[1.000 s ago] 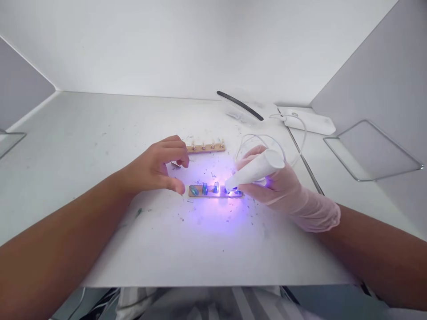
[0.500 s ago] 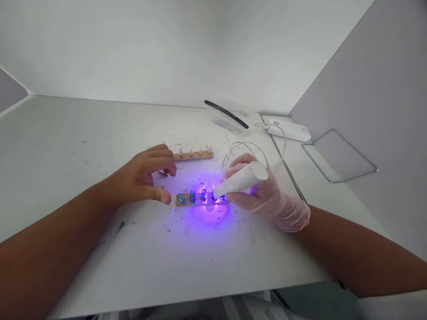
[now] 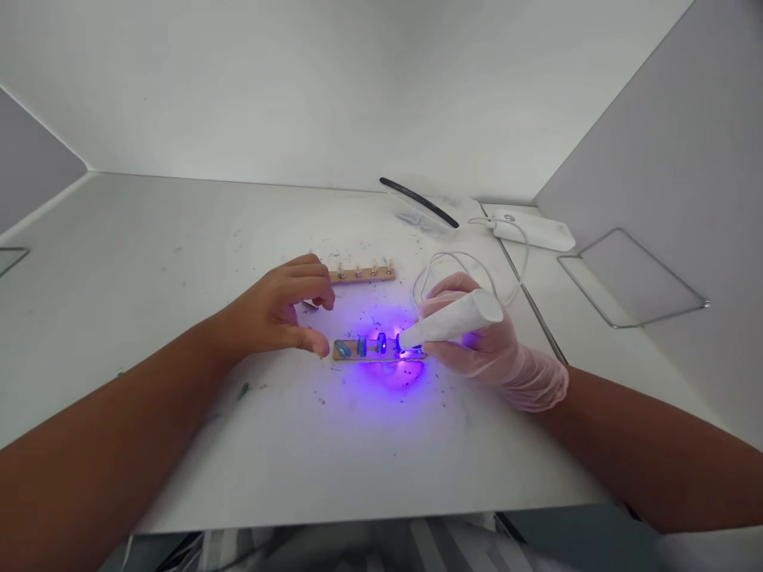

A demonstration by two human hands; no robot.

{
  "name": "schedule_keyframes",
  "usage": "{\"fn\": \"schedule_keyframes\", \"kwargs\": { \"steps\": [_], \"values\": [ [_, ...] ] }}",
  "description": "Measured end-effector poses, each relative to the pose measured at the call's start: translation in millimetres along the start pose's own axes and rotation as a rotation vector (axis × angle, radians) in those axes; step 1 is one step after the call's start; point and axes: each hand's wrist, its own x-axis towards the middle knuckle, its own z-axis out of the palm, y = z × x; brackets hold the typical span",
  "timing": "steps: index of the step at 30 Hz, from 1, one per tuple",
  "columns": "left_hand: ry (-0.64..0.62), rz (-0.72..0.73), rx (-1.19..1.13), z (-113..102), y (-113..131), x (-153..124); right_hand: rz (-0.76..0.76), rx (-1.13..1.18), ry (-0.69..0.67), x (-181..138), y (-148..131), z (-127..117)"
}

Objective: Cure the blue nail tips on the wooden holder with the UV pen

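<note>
Where our lamp (image 3: pixel 450 319) points: right end of strip (image 3: pixel 373 357), same as a second ago; we keep the light dwelling there.
Right grip (image 3: pixel 494 349): gloved, clenched round lamp.
Left grip (image 3: pixel 280 310): loose, thumb at strip's left end.
Strip: flat on tabletop (image 3: pixel 179 254) between our hands.

I am finding no words, brands or numbers to read: the white lamp (image 3: pixel 450 322) in my right hand (image 3: pixel 497 357) and the wooden strip (image 3: pixel 373 357) under it are showing none.

Flecked with dark specks, the white table (image 3: pixel 149 238) carries a thin wooden strip of blue-green nail tips (image 3: pixel 378 355), a second wooden strip of pale tips (image 3: pixel 362 275), a slim black curved file (image 3: pixel 419 202) and a white oblong device (image 3: pixel 533 230) with its looped white cable (image 3: pixel 453 258).
</note>
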Motion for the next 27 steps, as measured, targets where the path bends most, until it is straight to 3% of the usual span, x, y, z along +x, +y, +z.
{"fn": "schedule_keyframes", "kwargs": {
  "steps": [5,12,21,27],
  "values": [
    [0.010,-0.031,-0.001,-0.3,0.4,0.7,-0.023,-0.031,-0.022,-1.6,-0.8,0.2],
    [0.057,0.050,0.016,1.3,-1.6,-0.2,-0.007,-0.051,-0.031,-3.8,-1.8,-0.1],
    [0.024,-0.033,0.004,-0.2,-0.2,0.1,-0.028,-0.032,-0.029,-6.9,3.5,0.1],
    [0.039,-0.015,0.012,0.2,1.2,0.3,0.023,-0.024,-0.039,-5.8,0.2,0.1]
  ]
}}
